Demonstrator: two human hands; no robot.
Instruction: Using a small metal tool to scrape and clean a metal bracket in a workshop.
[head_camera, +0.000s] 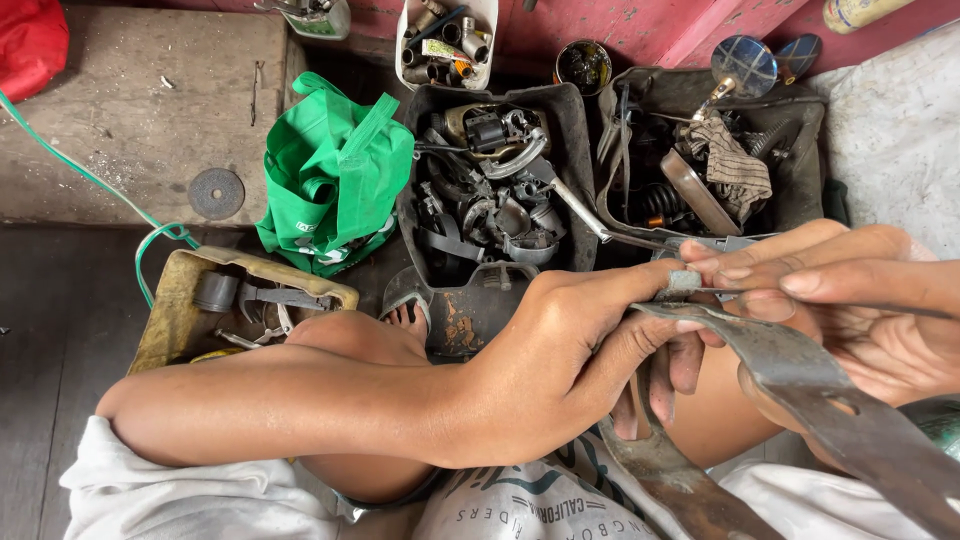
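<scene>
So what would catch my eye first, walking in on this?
Probably the two hands at lower right: the left hand and right hand each have a grip on a bent metal strap held over the person's knees. Next, the bright green bag on the floor beside a black tray of greasy metal parts.
</scene>
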